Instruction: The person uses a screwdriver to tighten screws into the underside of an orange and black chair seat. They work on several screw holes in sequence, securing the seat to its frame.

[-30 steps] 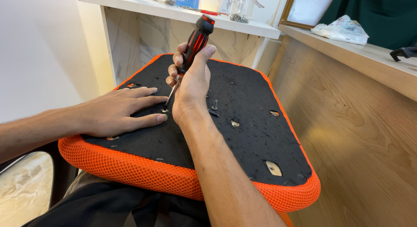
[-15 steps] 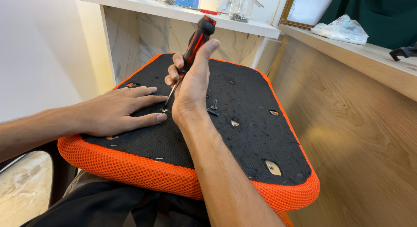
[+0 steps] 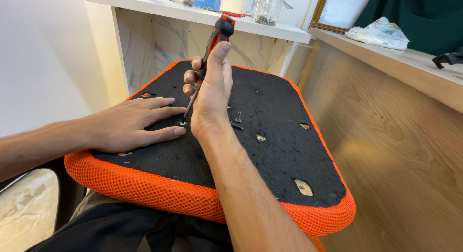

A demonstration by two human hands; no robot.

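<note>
- While the seat cushion (image 3: 270,150) lies upside down across the person's lap, black underside up and orange mesh edge toward the near side, it gives a flat face to work on.
- Right hand (image 3: 212,92) is clenched around the screwdriver (image 3: 214,44), thumb up along the red-and-black handle, so the shaft leans down and left to the tip.
- That tip sits on a screw (image 3: 182,122) near the left middle of the black fabric, right between the left hand's fingers.
- Left hand (image 3: 132,126) lies flat and spread, holding nothing, pressing the cushion down so it cannot slide, by the look of it.
- Just right of the wrist, a loose bolt (image 3: 238,118) stands upright on the fabric, kept within reach.
- Farther right, open mounting holes (image 3: 303,187) show metal beneath.
- At the far side, a white shelf (image 3: 260,26) carries a jar of small hardware.
</note>
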